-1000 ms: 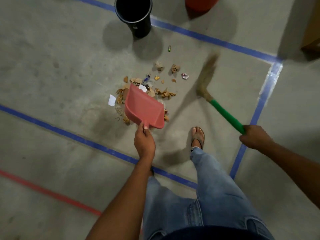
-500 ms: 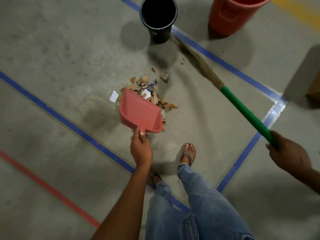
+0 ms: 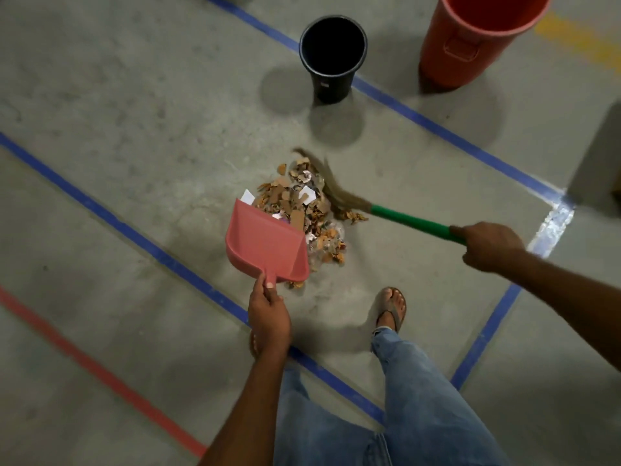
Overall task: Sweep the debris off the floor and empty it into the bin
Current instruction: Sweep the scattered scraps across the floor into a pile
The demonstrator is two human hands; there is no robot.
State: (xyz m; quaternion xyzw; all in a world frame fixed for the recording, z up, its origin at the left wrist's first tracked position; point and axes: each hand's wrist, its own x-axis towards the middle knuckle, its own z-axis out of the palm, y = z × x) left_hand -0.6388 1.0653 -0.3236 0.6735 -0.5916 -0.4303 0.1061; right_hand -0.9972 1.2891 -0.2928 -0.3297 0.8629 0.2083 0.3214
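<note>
- Floor (image 3: 134, 95): bare concrete marked with blue tape lines (image 3: 161, 257) and one red line (image 3: 100, 371). It carries every item below.
- Orange bin (image 3: 470, 52): stands beyond the far blue line. Its upper rim is cut off by the frame edge.
- Black bin (image 3: 331, 82): stands on that same line, near the pile, so within easy reach for emptying. Its interior is too dark to read. Which bin is intended cannot be told.
- Broom (image 3: 410, 223): held low, with the bristles curled round the far side of the pile, judged to drive it toward the pan. The bristle tips are blurred.
- Dustpan (image 3: 265, 243): tilted with its lip down at the pile's near-left side and its back to the camera, so any load is hidden.
- Debris (image 3: 302, 203): heaped on the floor between pan and bristles.
- Hands: the left hand (image 3: 268, 314) grips the dustpan handle. The right hand (image 3: 487, 245) is clamped round the green broom handle. The two are well apart.
</note>
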